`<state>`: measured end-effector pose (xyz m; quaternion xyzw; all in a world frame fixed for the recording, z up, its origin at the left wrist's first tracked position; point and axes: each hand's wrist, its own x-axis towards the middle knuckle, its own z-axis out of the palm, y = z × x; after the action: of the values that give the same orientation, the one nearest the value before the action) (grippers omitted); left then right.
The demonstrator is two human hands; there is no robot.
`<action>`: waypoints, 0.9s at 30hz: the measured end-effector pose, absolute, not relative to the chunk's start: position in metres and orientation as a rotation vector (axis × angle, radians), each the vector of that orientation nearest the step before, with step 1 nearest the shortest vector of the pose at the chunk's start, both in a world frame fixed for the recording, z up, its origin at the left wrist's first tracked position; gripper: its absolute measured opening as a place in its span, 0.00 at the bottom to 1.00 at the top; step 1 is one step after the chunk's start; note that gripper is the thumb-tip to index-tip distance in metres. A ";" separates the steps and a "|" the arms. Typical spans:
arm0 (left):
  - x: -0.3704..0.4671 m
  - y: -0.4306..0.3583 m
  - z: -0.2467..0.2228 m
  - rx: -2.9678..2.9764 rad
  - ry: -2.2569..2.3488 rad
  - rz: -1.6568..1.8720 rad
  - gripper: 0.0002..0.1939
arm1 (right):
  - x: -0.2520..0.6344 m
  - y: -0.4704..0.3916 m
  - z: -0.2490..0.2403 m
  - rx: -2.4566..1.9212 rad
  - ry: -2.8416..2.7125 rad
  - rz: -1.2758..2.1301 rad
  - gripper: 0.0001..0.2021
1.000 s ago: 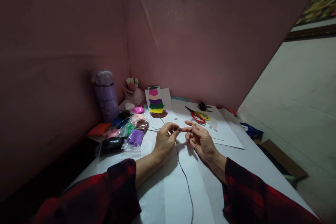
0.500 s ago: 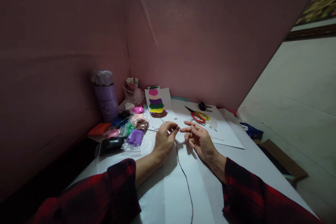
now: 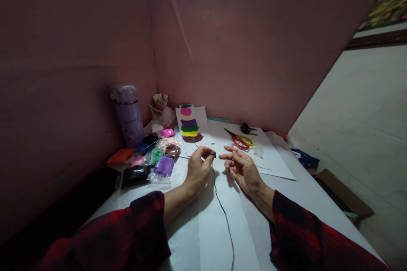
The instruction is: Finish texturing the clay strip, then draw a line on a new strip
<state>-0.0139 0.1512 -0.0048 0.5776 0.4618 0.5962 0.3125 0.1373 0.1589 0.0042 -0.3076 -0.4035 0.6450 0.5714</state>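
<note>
Dark brown and small, a lump (image 3: pixel 213 153) is sitting between the thumb and forefinger of the left hand (image 3: pixel 197 169), whose fingers are pinching narrowly and letting its edge peek out at the tips. Facing it, the right hand (image 3: pixel 246 171) is pointing two fingers toward the lump, a slim gap keeping them apart (whether its thumb is pressing on something, I cannot tell). White desk (image 3: pixel 186 237) is stretching between the sleeves (image 3: pixel 149 220), giving open room crossed by a dark wavy line (image 3: pixel 224 211). Bagged packets (image 3: pixel 163 166) are crowding the left side, scissors (image 3: pixel 241 141) are lying beyond the right hand, and the desk's right edge is slanting past the right sleeve.
</note>
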 end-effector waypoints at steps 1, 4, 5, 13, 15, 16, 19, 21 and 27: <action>-0.014 0.151 -0.005 1.527 1.218 1.566 0.03 | 0.137 0.159 0.004 -0.720 -0.948 1.513 0.13; -0.013 0.151 -0.004 1.544 1.197 1.509 0.02 | 0.138 0.159 0.004 -0.719 -0.946 1.521 0.13; -0.014 0.150 -0.004 1.537 1.192 1.510 0.02 | 0.138 0.159 0.004 -0.718 -0.943 1.523 0.13; -0.014 0.150 -0.002 1.508 1.200 1.558 0.03 | 0.137 0.158 0.004 -0.710 -0.906 1.548 0.11; -0.014 0.150 -0.002 1.505 1.199 1.551 0.03 | 0.137 0.158 0.004 -0.721 -0.923 1.546 0.11; -0.014 0.150 -0.002 1.504 1.197 1.547 0.03 | 0.137 0.158 0.004 -0.726 -0.933 1.544 0.12; -0.013 0.150 -0.001 1.502 1.192 1.540 0.04 | 0.136 0.158 0.004 -0.734 -0.960 1.539 0.12; -0.013 0.149 -0.001 1.500 1.189 1.534 0.05 | 0.136 0.158 0.003 -0.737 -0.972 1.535 0.12; -0.013 0.149 0.000 1.494 1.191 1.505 0.05 | 0.136 0.158 0.003 -0.737 -0.980 1.525 0.11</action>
<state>-0.0126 0.1486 0.0005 0.5759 0.4592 0.5804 0.3472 0.1363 0.1576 0.0035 -0.3124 -0.4155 0.6466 0.5583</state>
